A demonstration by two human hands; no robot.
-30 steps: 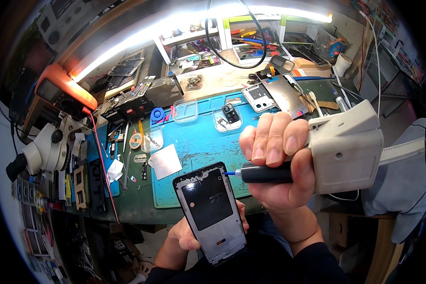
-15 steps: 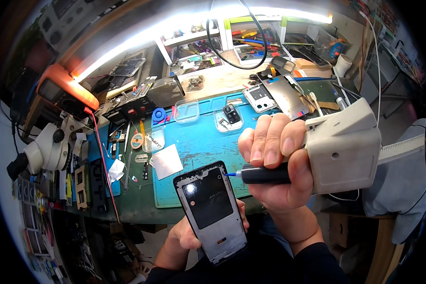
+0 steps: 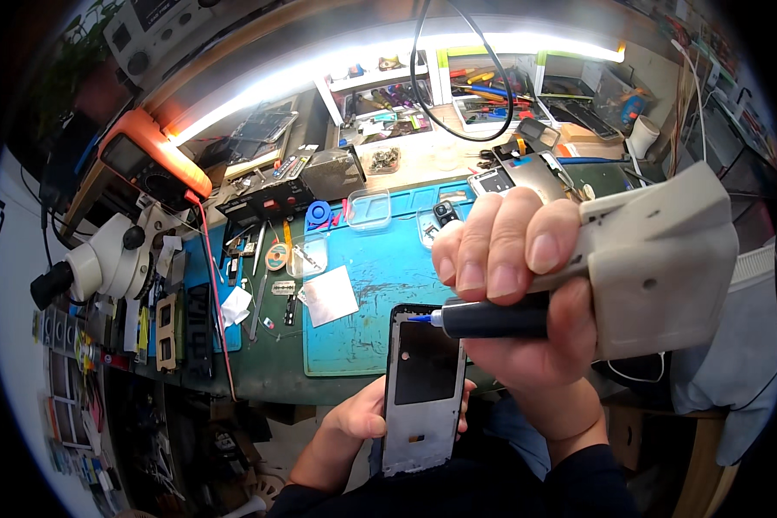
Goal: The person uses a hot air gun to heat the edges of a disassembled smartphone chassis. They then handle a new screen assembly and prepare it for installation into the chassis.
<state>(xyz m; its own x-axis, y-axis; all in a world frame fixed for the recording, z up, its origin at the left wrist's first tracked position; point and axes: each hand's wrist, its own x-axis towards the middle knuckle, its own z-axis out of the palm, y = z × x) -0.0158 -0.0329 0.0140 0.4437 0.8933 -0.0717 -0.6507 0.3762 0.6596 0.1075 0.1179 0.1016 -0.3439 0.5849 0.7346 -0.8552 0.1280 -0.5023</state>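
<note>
Two hands, left hand (image 3: 358, 420) under upright phone frame (image 3: 423, 388), right hand (image 3: 518, 293) aiming dispenser (image 3: 630, 268) nozzle leftward, seemingly touching.

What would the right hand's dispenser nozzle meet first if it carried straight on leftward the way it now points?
Probably the phone frame that the left hand holds: the blue tip of the dispenser in the right hand sits at its top edge, though contact is unclear.

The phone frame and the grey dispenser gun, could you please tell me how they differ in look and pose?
The phone frame is flat, thin and dark with a pale lower edge; the grey dispenser gun is bulky and light-coloured, with a black barrel and a blue tip. The phone frame stands roughly upright in the left hand; the dispenser gun lies sideways in the right hand, tip at the frame's top edge. Both are held above the bench.
</note>
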